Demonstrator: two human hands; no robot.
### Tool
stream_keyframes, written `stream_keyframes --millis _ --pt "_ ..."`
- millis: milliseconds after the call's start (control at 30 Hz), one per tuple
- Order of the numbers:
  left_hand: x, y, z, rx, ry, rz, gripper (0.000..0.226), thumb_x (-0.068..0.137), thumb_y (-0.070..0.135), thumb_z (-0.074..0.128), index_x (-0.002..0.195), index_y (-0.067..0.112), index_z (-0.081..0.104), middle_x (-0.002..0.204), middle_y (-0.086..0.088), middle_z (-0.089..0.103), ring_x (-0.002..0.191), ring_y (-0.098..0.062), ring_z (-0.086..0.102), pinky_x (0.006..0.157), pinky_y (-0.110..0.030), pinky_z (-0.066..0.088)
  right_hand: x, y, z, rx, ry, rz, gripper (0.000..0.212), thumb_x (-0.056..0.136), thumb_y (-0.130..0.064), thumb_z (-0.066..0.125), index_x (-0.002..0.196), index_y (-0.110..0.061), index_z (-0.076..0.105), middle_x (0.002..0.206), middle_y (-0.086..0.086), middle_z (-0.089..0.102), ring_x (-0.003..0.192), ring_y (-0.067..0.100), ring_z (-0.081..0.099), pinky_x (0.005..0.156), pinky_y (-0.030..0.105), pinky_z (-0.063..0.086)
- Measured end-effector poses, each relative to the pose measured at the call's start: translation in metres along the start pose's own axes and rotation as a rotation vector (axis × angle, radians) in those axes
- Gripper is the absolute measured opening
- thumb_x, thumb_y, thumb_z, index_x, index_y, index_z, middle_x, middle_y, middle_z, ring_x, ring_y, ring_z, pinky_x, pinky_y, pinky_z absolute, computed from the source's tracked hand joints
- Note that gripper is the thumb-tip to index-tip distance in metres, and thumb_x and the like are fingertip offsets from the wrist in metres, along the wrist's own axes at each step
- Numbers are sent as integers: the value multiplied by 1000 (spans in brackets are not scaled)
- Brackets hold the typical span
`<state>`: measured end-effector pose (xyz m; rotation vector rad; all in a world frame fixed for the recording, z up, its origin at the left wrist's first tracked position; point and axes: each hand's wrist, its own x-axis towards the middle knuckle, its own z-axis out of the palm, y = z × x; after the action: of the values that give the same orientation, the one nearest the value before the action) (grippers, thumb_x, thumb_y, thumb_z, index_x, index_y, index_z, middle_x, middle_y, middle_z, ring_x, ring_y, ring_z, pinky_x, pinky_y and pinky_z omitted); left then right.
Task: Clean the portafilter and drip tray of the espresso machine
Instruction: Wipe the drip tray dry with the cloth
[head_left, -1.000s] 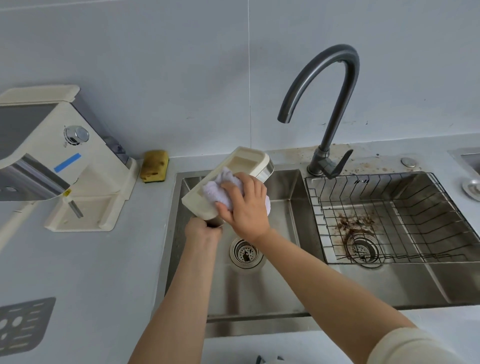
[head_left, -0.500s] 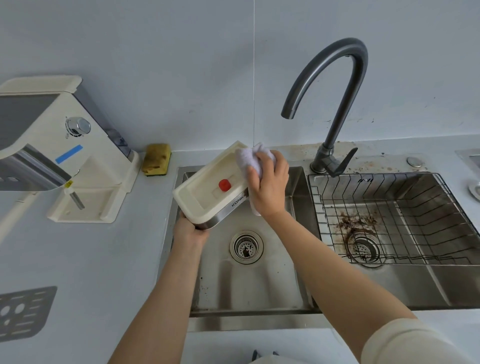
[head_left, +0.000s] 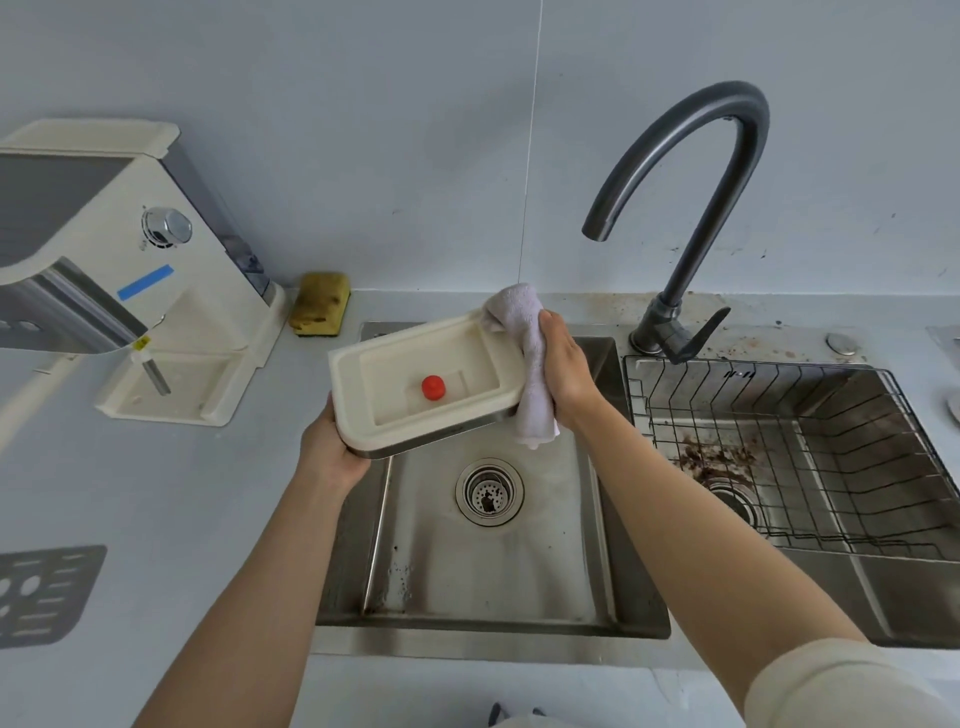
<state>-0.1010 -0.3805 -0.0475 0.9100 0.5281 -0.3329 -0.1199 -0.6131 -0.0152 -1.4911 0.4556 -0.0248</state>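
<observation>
Fingers on the right hand (head_left: 566, 374) are curled round a white cloth (head_left: 530, 384), pressing it to the right end of the cream drip tray (head_left: 415, 358). Left hand (head_left: 332, 452) grips the tray's near-left corner from below. Tray's held tilted above the left sink basin (head_left: 493, 571), red float (head_left: 432, 387) inside. Espresso machine (head_left: 104, 270) sits off to the left on the counter.

A dark grey gooseneck faucet (head_left: 718, 215) rises from a pale countertop (head_left: 156, 493) behind a stainless steel double sink (head_left: 467, 626). The left basin has a round drain strainer (head_left: 489, 492) at its centre. A wire basket (head_left: 753, 367) sits in the right basin, above brown specks (head_left: 711, 460), possibly coffee grounds. A stained yellow sponge (head_left: 319, 302) lies against the wall, left of the sink. A small round metal cap (head_left: 841, 344) sits right of the faucet.
</observation>
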Motion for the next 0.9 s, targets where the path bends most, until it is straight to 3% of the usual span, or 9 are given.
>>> stream_keyframes --millis 67,167,267,500,567,667,767,900 --pt "3 -1 -3 14 0 -5 25 96 22 41 96 20 66 86 -4 75 88 -26 68 73 -45 57 4 0 -1 25 15 63 35 92 -47 32 98 -24 58 97 -1 62 98 18 58 90 36 47" --pt "7 0 -7 42 -5 -23 24 96 21 42 95 19 66 81 -3 75 75 -24 71 58 -43 59 11 -1 -3 67 37 148 35 92 -48 36 88 -23 60 89 -1 64 82 12 61 65 26 47" --pt "12 2 -10 99 2 -32 21 96 20 43 101 16 64 81 -5 75 76 -26 71 53 -40 58 18 0 -5 73 44 221 36 92 -46 37 84 -20 60 79 -2 65 72 10 61 56 22 44" --pt "22 4 -12 140 32 -43 18 93 21 50 99 12 65 93 -8 71 87 -29 66 68 -44 58 45 6 0 53 41 371 37 92 -44 40 80 -17 63 77 2 66 71 16 61 62 27 47" --pt "27 5 -13 161 46 -38 18 93 22 51 98 13 65 98 -9 69 90 -30 65 74 -47 55 53 10 2 109 -14 398 46 91 -53 39 85 -15 65 78 3 68 74 17 63 64 28 49" --pt "35 8 -13 187 53 -18 20 94 25 49 94 15 66 89 -6 73 82 -27 69 67 -44 58 63 13 3 124 -186 412 55 84 -62 44 94 -12 66 78 5 70 74 18 67 65 28 51" --pt "44 12 -12 210 79 -1 22 93 29 49 91 15 66 90 -6 71 86 -29 66 77 -49 53 74 11 6 53 -271 401 48 81 -50 58 108 -10 59 88 7 68 80 20 65 66 29 53" --pt "57 16 -13 263 108 11 27 93 33 48 87 14 66 85 -5 70 83 -27 65 78 -47 52 99 4 13 -180 -259 261 42 86 -36 57 120 -12 51 95 7 64 86 22 62 78 36 53"
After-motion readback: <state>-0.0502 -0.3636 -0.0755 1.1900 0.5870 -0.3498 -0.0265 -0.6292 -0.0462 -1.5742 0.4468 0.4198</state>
